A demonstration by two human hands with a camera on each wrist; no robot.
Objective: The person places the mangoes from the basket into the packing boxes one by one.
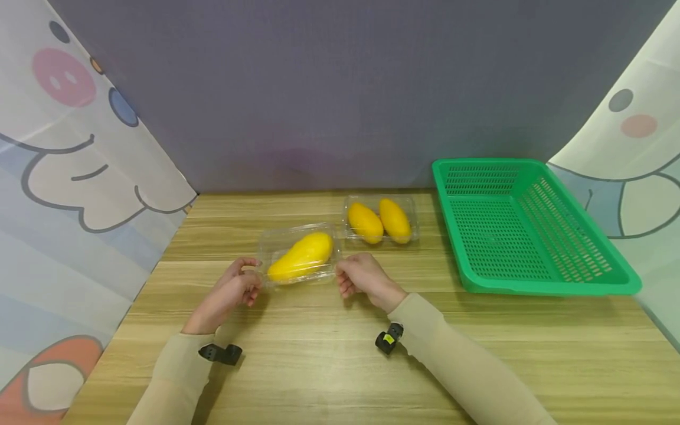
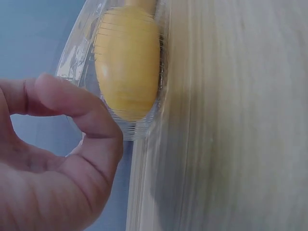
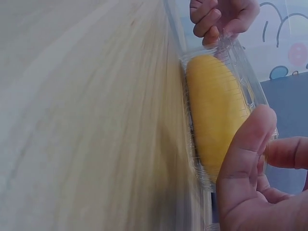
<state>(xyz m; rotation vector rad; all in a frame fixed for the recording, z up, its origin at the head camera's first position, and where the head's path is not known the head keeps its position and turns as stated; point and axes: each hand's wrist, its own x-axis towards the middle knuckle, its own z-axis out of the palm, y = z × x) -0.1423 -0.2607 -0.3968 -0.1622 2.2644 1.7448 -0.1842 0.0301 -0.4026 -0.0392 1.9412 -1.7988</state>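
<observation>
A clear plastic clamshell box (image 1: pixel 269 241) holds one yellow mango (image 1: pixel 301 258) lying aslant, with clear plastic over the fruit. My left hand (image 1: pixel 229 294) pinches the box's left end between thumb and index finger, the other fingers curled. At the right end, the thumb and index finger of my right hand (image 1: pixel 368 280) pinch the near corner. In the right wrist view the mango (image 3: pixel 211 106) shows through the ribbed side wall, close over the wooden table. The left wrist view shows the left thumb and index finger meeting at the box's edge.
Behind and to the right stands a second clear box (image 1: pixel 415 216) with two yellow mangoes (image 1: pixel 395 221). A green perforated plastic basket (image 1: pixel 467 283) sits on the right side of the wooden table (image 1: pixel 308 366). A grey wall (image 1: pixel 319 106) rises behind, with cartoon-print curtains (image 1: pixel 64 171) on both sides.
</observation>
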